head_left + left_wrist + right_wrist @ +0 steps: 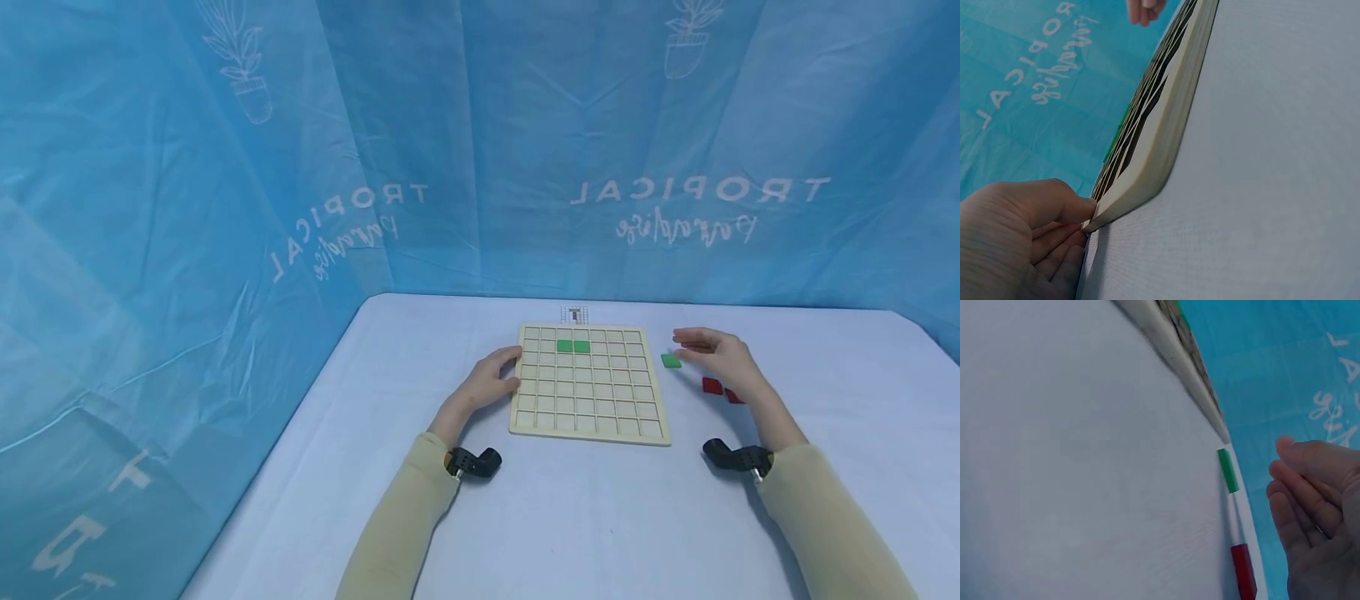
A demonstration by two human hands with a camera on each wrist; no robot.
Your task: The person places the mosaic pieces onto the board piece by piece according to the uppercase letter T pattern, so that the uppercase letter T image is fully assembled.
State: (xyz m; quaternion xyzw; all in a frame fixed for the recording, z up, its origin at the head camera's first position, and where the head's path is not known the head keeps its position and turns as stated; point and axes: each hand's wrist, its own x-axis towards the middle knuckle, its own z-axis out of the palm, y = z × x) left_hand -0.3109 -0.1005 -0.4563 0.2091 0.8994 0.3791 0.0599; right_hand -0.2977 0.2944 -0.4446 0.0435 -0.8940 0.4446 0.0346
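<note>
A square wooden grid board (570, 436) lies on the white table with two green tiles (573, 346) side by side in an upper row. At its left edge, my left hand (486, 383) touches the rim with its thumb and fingertips spread apart. In the left wrist view, the thumb (1066, 203) meets the board's rim (1141, 194). Right of the board, my right hand (720, 358) hovers with nothing visible in its loosely bent fingers. Just left of its fingertips lies a loose green tile (671, 361). Red tiles (712, 386) lie under the right wrist, partly hidden by it.
A small printed grid pattern (575, 315) with coloured squares lies behind the board's far edge. Blue printed curtains (480, 150) hang at the back and left of the white table (570, 517). Each wrist wears a black camera mount (474, 463).
</note>
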